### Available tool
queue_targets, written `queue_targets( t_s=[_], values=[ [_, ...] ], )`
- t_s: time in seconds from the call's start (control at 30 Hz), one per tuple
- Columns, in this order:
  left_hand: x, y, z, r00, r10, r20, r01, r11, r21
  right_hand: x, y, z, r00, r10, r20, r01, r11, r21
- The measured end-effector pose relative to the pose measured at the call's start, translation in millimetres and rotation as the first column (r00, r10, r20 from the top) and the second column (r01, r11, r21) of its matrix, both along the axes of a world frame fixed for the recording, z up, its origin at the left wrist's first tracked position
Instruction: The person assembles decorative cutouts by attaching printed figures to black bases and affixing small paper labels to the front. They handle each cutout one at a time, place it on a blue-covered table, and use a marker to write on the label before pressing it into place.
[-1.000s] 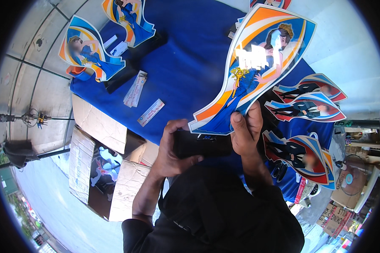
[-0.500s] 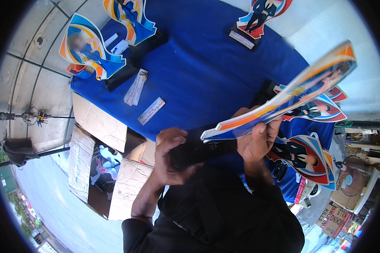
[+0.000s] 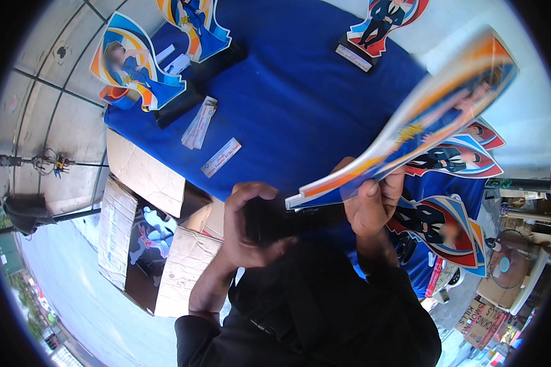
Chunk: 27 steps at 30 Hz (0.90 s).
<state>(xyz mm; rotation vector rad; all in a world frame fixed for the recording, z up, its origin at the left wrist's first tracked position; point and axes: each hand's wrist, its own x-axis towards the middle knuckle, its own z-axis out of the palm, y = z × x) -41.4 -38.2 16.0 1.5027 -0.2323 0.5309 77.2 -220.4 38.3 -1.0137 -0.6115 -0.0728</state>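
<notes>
Both hands work close to the chest: the left hand [image 3: 248, 223] is curled around a black rectangular base block [image 3: 288, 219], while the right hand [image 3: 373, 199] pinches the lower edge of a flat, wavy-edged printed cutout board in orange, blue and white [image 3: 410, 122], tilted almost edge-on above that block. It looks light and stiff but easily bent, best gripped near its bottom edge. Beyond the hands a blue tablecloth [image 3: 288, 104] carries similar standing cutouts [image 3: 134, 67].

Two white label strips [image 3: 221, 157] on blue tablecloth [image 3: 300, 104]; open brown cardboard box [image 3: 147, 244] beside the table.
</notes>
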Motion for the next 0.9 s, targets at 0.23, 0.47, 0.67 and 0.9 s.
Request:
queue_targets(
  t_s=[0.23,0.47,0.67,0.9],
  values=[
    [1,-1,3,0.969,-0.104,-0.224,0.065,0.983,-0.173,-3,10,22,0.999,0.028,0.043,-0.02,0.982,-0.187],
    [1,-2,5,0.953,-0.122,-0.276,0.045,0.962,-0.269,1,11,24,0.997,0.073,0.006,-0.066,0.928,-0.368],
    [2,-2,7,0.935,-0.186,-0.303,0.014,0.872,-0.49,5,15,18,0.99,0.138,-0.012,-0.129,0.888,-0.442],
    [2,2,5,0.911,-0.252,-0.327,-0.002,0.789,-0.615,7,18,24,0.977,0.197,-0.08,-0.212,0.869,-0.447]
  ],
)
